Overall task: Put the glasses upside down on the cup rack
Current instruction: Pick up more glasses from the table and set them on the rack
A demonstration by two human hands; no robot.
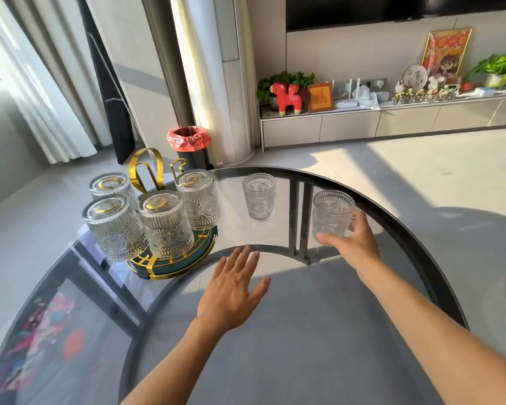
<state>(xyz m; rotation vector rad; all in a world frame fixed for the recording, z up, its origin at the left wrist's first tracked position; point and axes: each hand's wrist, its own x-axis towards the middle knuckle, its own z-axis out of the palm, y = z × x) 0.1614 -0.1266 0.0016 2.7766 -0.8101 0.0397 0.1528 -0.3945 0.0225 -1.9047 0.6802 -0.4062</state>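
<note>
My right hand [352, 239] holds a glass [330, 214] standing on the surface [304, 331]. My left hand [231, 290] is flat, open and empty. Four glasses sit upside down on the cup rack [173, 264].

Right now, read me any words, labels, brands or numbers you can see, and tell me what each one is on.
No text here is legible enough to quote.
Oval plaque on the TV cabinet: handwritten characters, too small to read.
Orange framed sign: a gold character, blurred.
Gold-framed picture: no readable text.
Glasses, such as the one in the right hand, and the cup rack: patterned only, no label.
</note>
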